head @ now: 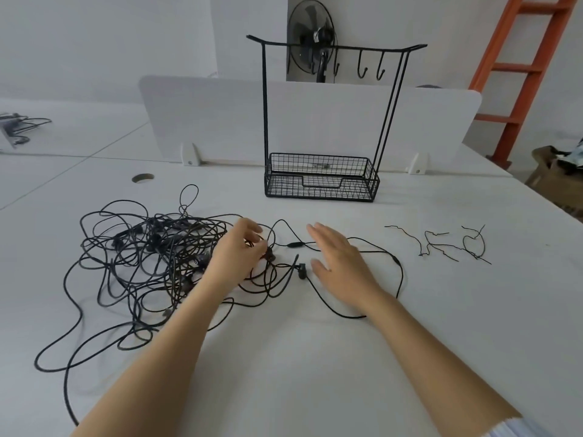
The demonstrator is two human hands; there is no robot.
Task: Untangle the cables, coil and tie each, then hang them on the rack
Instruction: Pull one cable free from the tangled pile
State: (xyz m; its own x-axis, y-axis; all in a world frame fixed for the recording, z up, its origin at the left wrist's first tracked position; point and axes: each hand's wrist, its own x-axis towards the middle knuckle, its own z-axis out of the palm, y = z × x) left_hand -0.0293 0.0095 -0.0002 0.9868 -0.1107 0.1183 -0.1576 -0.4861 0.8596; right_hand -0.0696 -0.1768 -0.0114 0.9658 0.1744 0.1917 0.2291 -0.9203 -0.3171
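Forearms stretch over the white bench [315, 357], with the bare-hooked rack [321, 193] at its far side. Tangled cables [142, 253] sprawl left of centre. The left hand [236, 257] pinches a strand at the heap's edge; the right hand [339, 263] lies flat, fingers straight. Untangling looks barely begun: next, ease one cable free. Ties [441, 246] wait to the right.

We have one view only, from a wide-angle camera worn on the head, facing forward and down over the white counter [315, 373]. It sits near and above the counter's near side, so the forearms [157, 357] enter from the bottom edge and the cables [164, 247] lie close below the middle. The rack [321, 190] stands farther off, centred, before the divider [205, 121] closing the far side.
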